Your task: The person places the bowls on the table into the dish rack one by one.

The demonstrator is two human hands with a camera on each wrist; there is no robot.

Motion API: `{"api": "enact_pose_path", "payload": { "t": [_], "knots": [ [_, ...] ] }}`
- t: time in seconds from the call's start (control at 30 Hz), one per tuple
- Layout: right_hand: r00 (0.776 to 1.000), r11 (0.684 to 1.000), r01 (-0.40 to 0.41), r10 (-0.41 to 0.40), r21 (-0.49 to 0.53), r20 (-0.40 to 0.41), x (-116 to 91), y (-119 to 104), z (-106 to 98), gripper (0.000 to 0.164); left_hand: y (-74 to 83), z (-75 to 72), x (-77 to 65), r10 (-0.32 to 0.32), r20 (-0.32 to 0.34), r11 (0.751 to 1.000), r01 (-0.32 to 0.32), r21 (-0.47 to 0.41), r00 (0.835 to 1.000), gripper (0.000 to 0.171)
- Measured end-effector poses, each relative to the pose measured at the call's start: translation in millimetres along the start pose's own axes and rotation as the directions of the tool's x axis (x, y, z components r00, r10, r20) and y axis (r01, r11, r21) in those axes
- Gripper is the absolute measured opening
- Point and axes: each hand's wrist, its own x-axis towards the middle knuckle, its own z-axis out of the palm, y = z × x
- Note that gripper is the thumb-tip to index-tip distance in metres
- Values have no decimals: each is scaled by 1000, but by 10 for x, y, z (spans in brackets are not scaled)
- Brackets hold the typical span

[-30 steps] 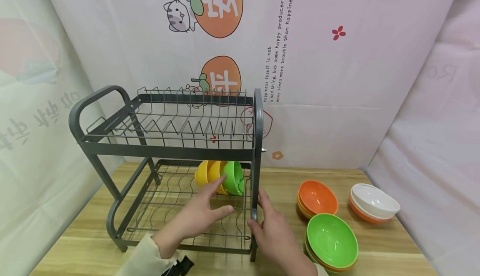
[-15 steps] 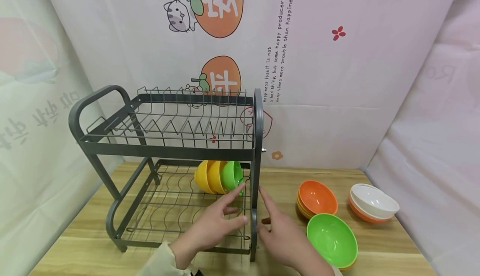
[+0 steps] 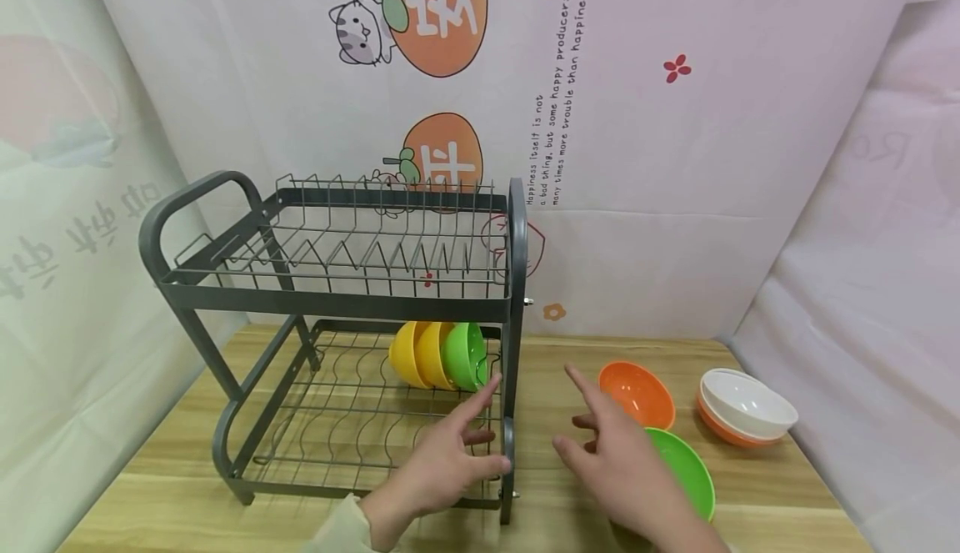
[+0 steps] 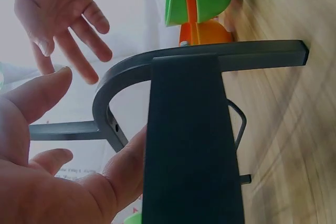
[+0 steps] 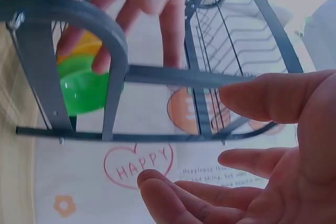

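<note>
Dark grey metal makes up the two-tier rack [image 3: 337,303], left of centre in the head view. On its lower tier, just below the middle of the frame, we find two yellow bowls [image 3: 407,357] and a small green bowl [image 3: 462,357], tipped on their sides in a row, mouths to the right.

Hands: we record the left hand [image 3: 438,465] at lower centre, fingers extended and apart, nothing held. It overlaps the rack's right end; the left wrist view puts one finger partly behind a dark bar, contact undetermined. The right hand [image 3: 626,461], lower right, has loosely extended fingers, thumb well apart, and holds nothing. It partly covers a larger green bowl [image 3: 688,470]. Behind that sits an orange bowl [image 3: 636,394]; farther right, a white bowl [image 3: 750,403] rests in another orange one, all on the wooden table [image 3: 795,503].

Risks, in our judgement: a left finger pulled sideways could snag the end frame and jolt the rack, perhaps rolling the tipped row out of line. A low right wrist could nudge the larger green bowl into its orange neighbour. Nested bowls might cling if pinched at one rim.
</note>
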Motion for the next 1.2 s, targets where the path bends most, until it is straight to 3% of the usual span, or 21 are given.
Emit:
{"api": "enact_pose_path", "payload": {
  "t": [0.27,0.63,1.0,1.2],
  "knots": [
    [1000,999,-23,23,-24,-4,-55,178,-168,76,-42,68,6,27,22,999,-26,-28,999,100],
    [998,997,-63,63,-33,-15,-76,403,-332,77,-62,83,36,34,37,999,-35,31,999,87],
    [996,995,-21,13,-93,-85,-139,653,-593,73,-101,117,66,31,24,999,-31,12,999,83],
    [999,995,-9,4,-104,-53,-175,929,-798,69,-101,136,60,23,25,1000,-24,6,999,82]
  ]
}}
